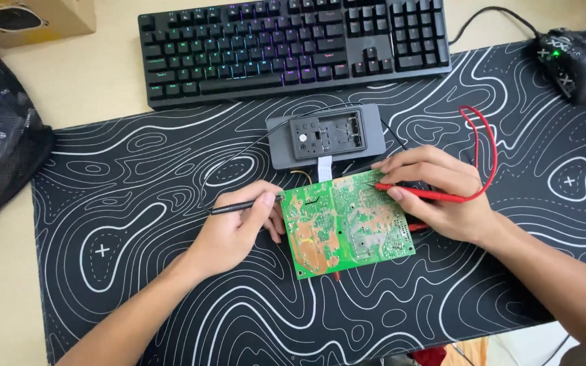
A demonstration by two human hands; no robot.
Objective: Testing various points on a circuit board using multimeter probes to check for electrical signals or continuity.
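Note:
A green circuit board (pixel 344 224) lies solder side up on the black desk mat (pixel 137 203), tilted slightly. My left hand (pixel 235 227) grips a black test probe (pixel 239 205), its tip touching the board's upper left corner. My right hand (pixel 435 193) pinches a red test probe (pixel 418 192) whose tip rests on the board's upper right area, while the fingers also steady the board's right edge. The red lead (pixel 488 146) loops up and back behind that hand.
A grey meter-like device (pixel 325 135) with a dark panel sits just beyond the board. A black backlit keyboard (pixel 293 44) lies further back, a black mouse (pixel 570 62) at top right. A black mesh bag (pixel 1 129) and a cardboard box (pixel 28 19) stand at left.

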